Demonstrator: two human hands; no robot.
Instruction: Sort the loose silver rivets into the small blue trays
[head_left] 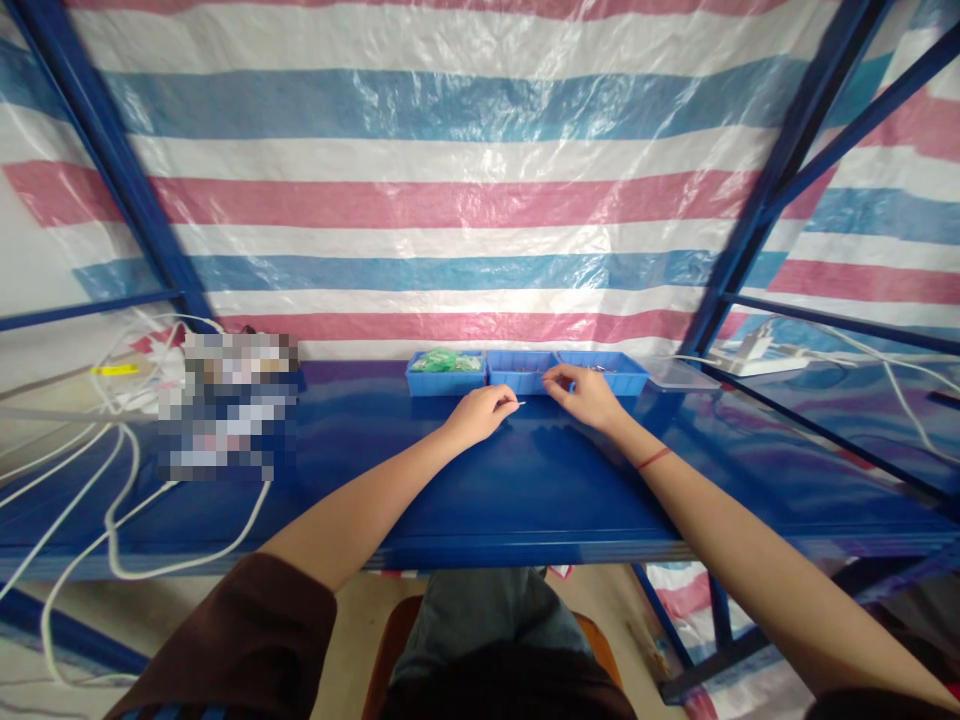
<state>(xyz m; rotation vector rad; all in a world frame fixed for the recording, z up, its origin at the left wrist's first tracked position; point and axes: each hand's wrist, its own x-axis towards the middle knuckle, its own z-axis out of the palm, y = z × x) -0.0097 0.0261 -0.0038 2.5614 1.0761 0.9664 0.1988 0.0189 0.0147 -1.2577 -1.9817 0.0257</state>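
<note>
My left hand (484,410) rests on the blue bench top (525,480), fingers closed in a pinch on a thin white pin-like piece (519,403) that pokes out to the right. My right hand (581,392) reaches to the front rim of the middle blue tray (523,370), fingertips curled together over it; what they hold is too small to make out. A red string band circles my right wrist. To the left stands a blue tray with green parts (445,372). A third blue tray (611,372) stands to the right, partly hidden by my right hand.
A clear plastic box (679,375) sits right of the trays. White cables (112,480) loop over the bench's left end beside a blurred-out item. A white power strip (757,355) lies on the right shelf. Blue frame posts and a striped tarp back the bench.
</note>
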